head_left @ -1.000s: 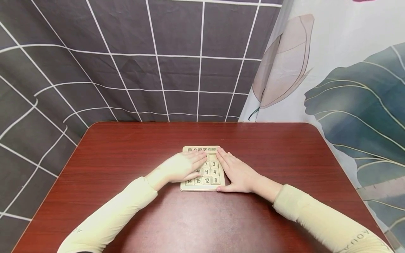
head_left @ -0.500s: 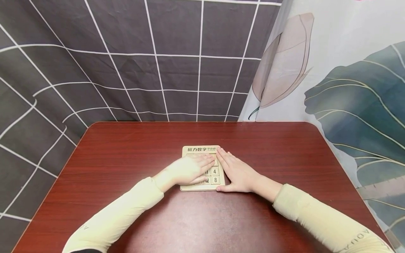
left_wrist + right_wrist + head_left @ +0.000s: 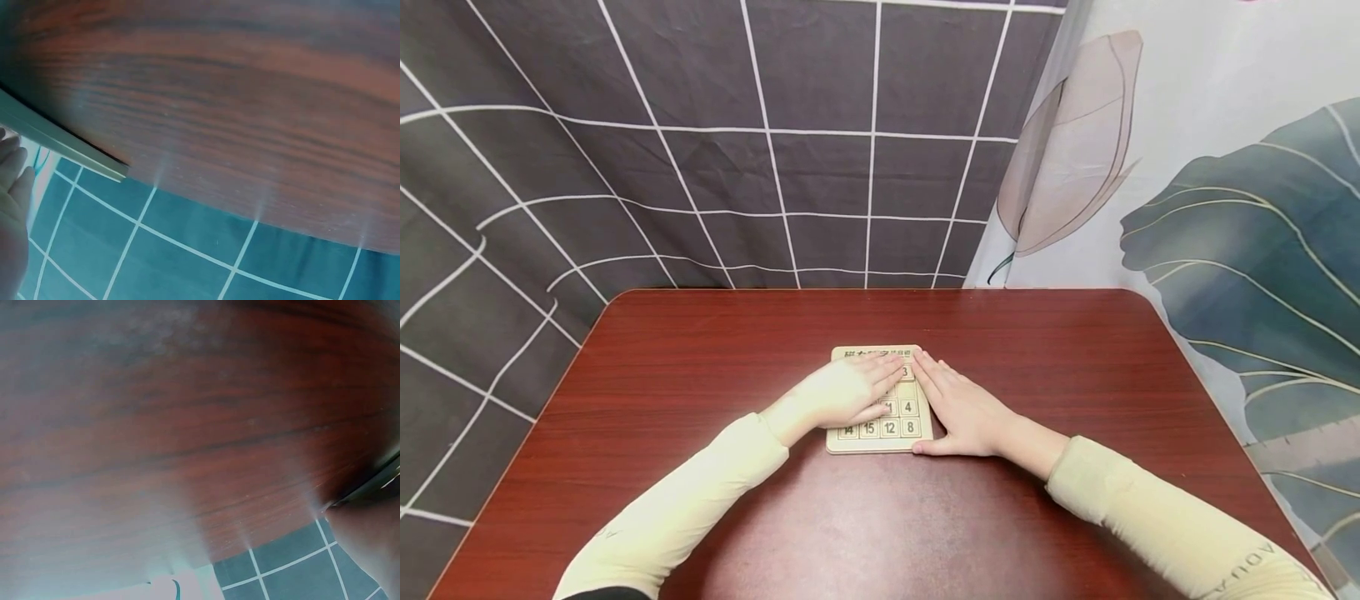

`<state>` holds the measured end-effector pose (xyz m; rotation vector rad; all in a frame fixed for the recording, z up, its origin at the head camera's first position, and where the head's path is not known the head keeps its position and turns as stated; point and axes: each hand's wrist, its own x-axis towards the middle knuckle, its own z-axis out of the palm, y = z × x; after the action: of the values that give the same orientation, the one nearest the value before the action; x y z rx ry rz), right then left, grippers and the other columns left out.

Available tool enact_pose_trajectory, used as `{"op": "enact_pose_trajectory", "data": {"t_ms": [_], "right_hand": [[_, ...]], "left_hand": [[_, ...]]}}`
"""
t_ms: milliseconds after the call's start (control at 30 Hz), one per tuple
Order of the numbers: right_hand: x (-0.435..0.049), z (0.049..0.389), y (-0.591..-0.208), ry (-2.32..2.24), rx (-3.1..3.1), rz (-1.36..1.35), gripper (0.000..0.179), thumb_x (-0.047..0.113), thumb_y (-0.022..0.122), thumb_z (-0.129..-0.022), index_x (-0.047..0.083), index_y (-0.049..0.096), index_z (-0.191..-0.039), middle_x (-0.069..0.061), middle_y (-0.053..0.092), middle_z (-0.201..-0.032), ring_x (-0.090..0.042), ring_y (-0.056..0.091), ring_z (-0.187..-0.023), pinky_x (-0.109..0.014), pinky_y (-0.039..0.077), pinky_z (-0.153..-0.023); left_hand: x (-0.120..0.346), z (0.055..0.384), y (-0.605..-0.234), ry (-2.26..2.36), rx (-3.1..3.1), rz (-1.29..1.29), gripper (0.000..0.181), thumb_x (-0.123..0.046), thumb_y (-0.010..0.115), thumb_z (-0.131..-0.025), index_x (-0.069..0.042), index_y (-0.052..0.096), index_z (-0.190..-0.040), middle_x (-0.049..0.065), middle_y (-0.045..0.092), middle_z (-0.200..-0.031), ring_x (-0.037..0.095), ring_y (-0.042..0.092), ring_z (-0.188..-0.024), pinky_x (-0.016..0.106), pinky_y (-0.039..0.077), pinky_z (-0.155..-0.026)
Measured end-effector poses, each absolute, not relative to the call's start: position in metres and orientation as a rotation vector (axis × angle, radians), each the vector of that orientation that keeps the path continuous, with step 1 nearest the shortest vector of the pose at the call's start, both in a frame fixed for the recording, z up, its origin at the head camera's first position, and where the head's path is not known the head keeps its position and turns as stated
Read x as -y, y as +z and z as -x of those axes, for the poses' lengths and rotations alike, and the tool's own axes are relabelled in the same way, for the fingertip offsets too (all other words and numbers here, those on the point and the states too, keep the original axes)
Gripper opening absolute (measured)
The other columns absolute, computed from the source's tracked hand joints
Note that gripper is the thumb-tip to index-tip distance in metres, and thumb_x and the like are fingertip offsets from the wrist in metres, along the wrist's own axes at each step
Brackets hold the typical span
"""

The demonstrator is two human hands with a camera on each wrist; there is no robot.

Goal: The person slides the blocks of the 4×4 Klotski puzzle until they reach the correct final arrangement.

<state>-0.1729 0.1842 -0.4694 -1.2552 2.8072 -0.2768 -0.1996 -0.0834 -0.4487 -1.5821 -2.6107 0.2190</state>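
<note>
A pale wooden sliding number puzzle point(image 3: 880, 446) lies flat on the table, with Chinese lettering along its far edge. My left hand point(image 3: 842, 395) lies over its left and middle part, fingers straight, fingertips near the tile marked 3 point(image 3: 906, 372) in the far right corner. Just below that tile the slot is vacant. Many tiles are hidden under this hand. My right hand point(image 3: 967, 413) rests along the puzzle's right side, fingers straight and thumb at the near corner. In the left wrist view, the puzzle's edge point(image 3: 69, 147) shows beside my left fingers point(image 3: 14, 169).
The dark red wooden table point(image 3: 715, 333) surrounds the puzzle. Behind it hangs a grey curtain point(image 3: 820, 175) with white grid lines. A white curtain with leaf prints point(image 3: 1225, 225) hangs at the right.
My left hand has shifted right over the puzzle, then slightly away. The 3 tile has moved up from the second row into the far right corner slot. My right hand has stayed in place.
</note>
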Motion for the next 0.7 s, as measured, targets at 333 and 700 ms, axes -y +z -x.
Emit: {"op": "enact_pose_trajectory", "data": {"t_ms": [333,700], "right_hand": [[-0.183,0.172,-0.468,-0.288,-2.809,1.264,0.118,0.067,0.069,-0.091,-0.01,0.02,-0.165,-0.026,0.013,-0.177,-0.038,0.02,-0.165,-0.053,0.03,-0.133],[-0.183,0.171,-0.469,-0.285,-2.798,1.233,0.118,0.067,0.068,-0.091,-0.008,0.017,-0.166,-0.024,0.009,-0.178,-0.035,0.017,-0.166,-0.052,0.028,-0.133]], "left_hand": [[0.09,0.166,-0.446,0.185,2.373,1.73,0.058,-0.043,0.056,-0.107,-0.004,0.06,-0.149,0.013,0.061,-0.154,0.024,0.06,-0.144,0.037,0.047,-0.123],[0.083,0.168,-0.448,0.224,2.464,1.653,0.056,-0.042,0.056,-0.107,-0.006,0.059,-0.15,0.01,0.06,-0.156,0.023,0.058,-0.146,0.036,0.045,-0.125]]}}
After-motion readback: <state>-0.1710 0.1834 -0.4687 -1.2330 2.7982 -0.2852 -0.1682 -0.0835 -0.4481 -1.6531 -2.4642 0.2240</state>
